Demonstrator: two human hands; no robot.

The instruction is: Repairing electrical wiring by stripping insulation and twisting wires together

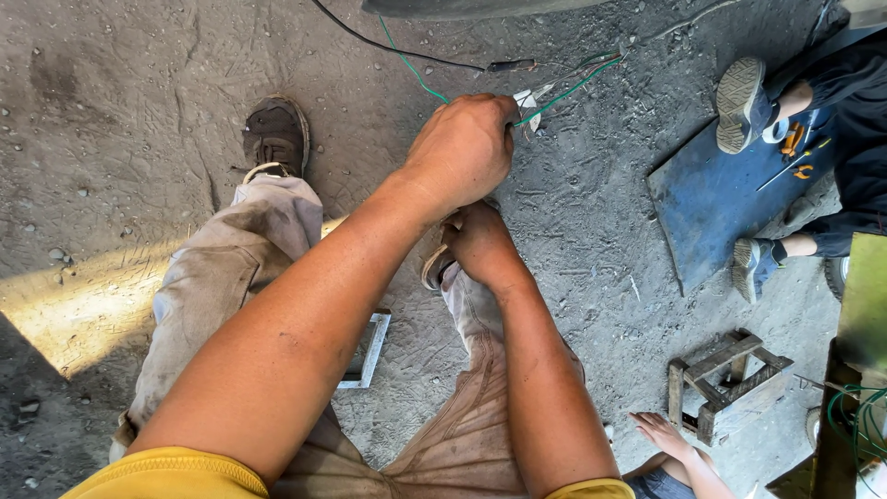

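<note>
The left hand [462, 152] is closing tight on the green wire [568, 90], lifting its end off the dirt floor [139, 139] to work on it; the wire is running up and right; the right hand [476, 242] (half hidden underneath) is maybe closed, though I cannot tell.

green wire [564, 91] | black cable [388, 44] | blue board [711, 199] | yellow sleeves [171, 473]

Daylight, even and fairly bright. Warm sunlit patch on ground [83, 296] at left edge; dark shadow wedge in lower left corner. Focus sharp centrally; wide-angle stretching at frame edges. No glare.
</note>
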